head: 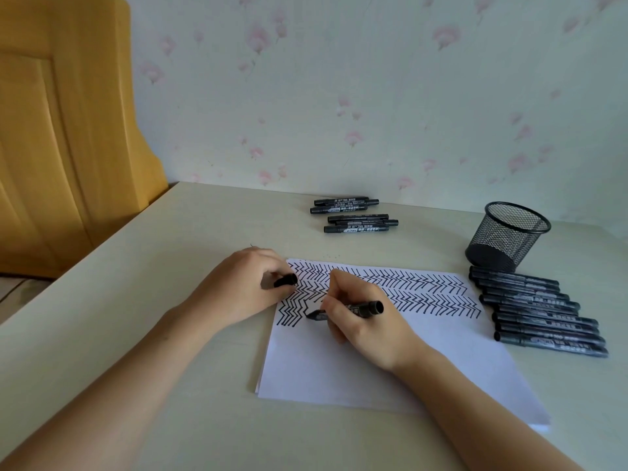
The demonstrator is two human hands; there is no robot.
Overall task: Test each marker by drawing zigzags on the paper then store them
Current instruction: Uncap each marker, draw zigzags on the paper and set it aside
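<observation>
Now, right hand (360, 321): gripped marker (346, 310), tip on paper (373, 362).
Left hand (243, 287): pinched cap (285, 280).
Risk: paper could slide, smearing zigzags.

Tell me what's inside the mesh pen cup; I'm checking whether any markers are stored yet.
The mesh pen cup shows no markers through its open top or mesh walls; only its dark base is visible. The very bottom is partly obscured by the mesh.

Pale floral wallpaper (373, 79) behind cream table (170, 266); yellow wooden furniture (61, 130) at left.
</observation>
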